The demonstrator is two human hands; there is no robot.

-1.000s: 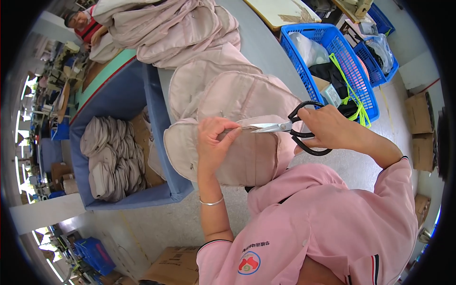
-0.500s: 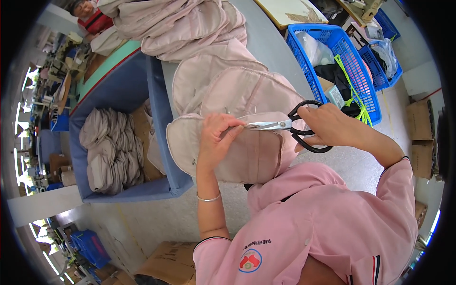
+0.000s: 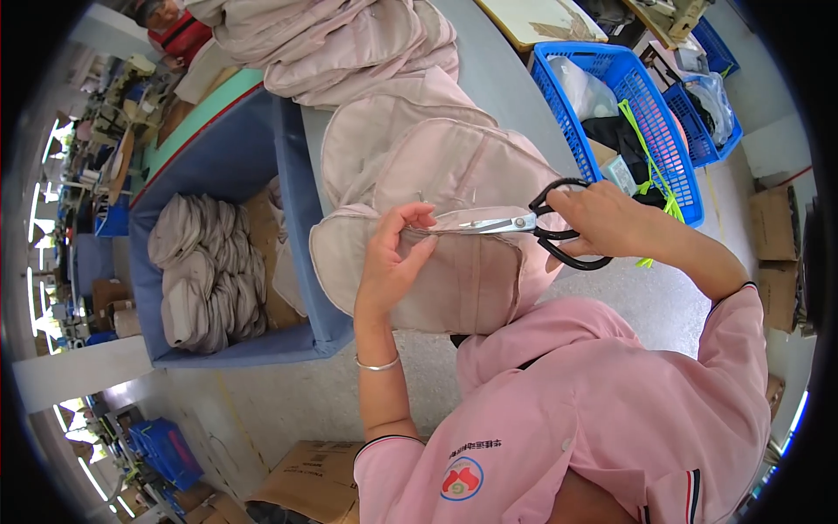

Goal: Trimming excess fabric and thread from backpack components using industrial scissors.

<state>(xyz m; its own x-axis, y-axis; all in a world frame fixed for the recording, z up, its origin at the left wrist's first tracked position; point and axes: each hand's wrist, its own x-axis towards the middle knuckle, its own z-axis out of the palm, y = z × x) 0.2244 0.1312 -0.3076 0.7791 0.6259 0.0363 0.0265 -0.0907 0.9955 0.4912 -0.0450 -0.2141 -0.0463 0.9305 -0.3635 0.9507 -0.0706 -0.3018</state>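
Note:
My right hand [image 3: 602, 223] grips black-handled scissors [image 3: 511, 224], with fingers through the loops. Their silver blades look nearly closed and point left along the edge of a pale pink-beige sewn fabric piece [image 3: 471, 284]. At that edge, by the blade tips, my left hand [image 3: 388, 258] holds the fabric between thumb and fingers. The piece has rounded ends and seams, and hangs over the table edge near my lap. Just beyond it, more rounded fabric pieces [image 3: 436, 162] overlap on the grey table [image 3: 506, 83]. Any thread at the blade tips is too small to make out.
Further back lies a heap of similar pieces [image 3: 349, 44]. A blue padded bin [image 3: 305, 192] on the left holds stacked pieces [image 3: 205, 271]. Blue plastic baskets [image 3: 559, 96] stand at the right. A cardboard box [image 3: 301, 476] sits below. Another person [image 3: 175, 35] is at far left.
My left hand has shifted slightly left, with its index finger and thumb further apart. The scissors remain at the fabric edge, with their tips slightly further left.

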